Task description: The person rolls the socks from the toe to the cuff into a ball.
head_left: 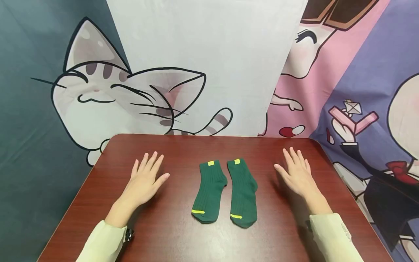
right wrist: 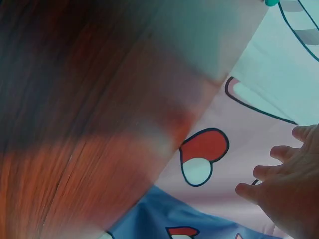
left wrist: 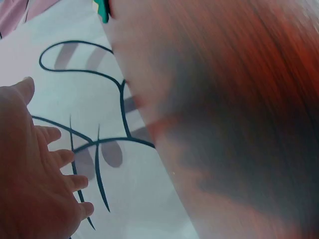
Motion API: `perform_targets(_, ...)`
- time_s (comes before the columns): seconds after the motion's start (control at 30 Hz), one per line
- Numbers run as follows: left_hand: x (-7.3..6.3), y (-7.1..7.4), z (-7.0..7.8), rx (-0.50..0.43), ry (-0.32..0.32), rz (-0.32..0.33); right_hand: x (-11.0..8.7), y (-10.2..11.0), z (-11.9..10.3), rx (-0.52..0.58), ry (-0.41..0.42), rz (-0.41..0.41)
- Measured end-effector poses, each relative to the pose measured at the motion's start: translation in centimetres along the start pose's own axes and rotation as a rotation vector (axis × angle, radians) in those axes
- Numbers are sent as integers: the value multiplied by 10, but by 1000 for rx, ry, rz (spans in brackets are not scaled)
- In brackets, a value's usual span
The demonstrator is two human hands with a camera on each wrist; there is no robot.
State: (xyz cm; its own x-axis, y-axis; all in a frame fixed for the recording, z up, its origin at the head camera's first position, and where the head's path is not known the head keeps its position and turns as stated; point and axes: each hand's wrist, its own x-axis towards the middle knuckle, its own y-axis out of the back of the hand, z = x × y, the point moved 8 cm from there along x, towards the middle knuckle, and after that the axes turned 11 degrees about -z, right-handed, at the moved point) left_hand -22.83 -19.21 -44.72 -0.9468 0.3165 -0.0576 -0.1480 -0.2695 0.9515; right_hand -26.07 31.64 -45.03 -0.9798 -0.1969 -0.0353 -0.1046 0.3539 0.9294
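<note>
Two dark green ribbed socks lie flat side by side at the middle of the table, cuffs toward the far edge. The left sock [head_left: 210, 191] and the right sock [head_left: 243, 193] each show a yellow tab at the cuff and a yellow stripe near the toe. To the left of them my left hand [head_left: 142, 183] is held palm down with fingers spread, apart from the socks. My right hand [head_left: 298, 178] is spread in the same way on the other side, holding nothing. In both wrist views, the left hand [left wrist: 35, 174] and right hand [right wrist: 289, 184] show straight fingers.
The reddish-brown wooden table [head_left: 176, 236] has rounded far corners. Behind it hangs a printed cloth [head_left: 209, 43] with a cartoon cat and other figures. Pale sleeves [head_left: 103, 242] cover both forearms, and a dark band [head_left: 129, 234] shows at the left wrist.
</note>
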Motion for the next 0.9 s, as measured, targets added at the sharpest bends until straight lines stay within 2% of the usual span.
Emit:
perform_targets(0.3,1,-10,22,9,-35,8,5,-11,-12,1,22,-17)
perform_targets(0.9,-1,-23,52,15,-103,-4,12,-24,-32,5,53,-27)
